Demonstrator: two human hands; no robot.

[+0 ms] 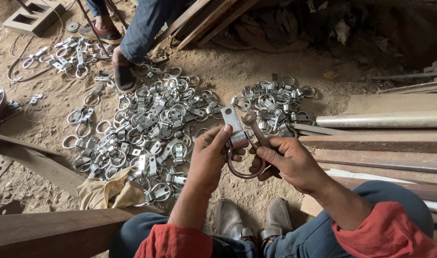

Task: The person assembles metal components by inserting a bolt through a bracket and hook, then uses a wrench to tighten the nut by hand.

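Both hands, left (210,160) & right (287,162), grip ring clamp (237,138) w/ spanner (255,128) over clamp pile (151,129).

Two hands at work: left hand (208,157) and right hand (289,161). One ring clamp (240,143) held, one wrench (255,128). Ring clamps on ground (156,129): too many to count, two heaps. One cloth (106,191). One concrete block (33,16). Two sandalled feet of another person (124,75).

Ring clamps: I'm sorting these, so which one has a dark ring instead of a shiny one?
The clamp held between the left hand and right hand. Its ring is dark brown; the pile on the sand is silvery.
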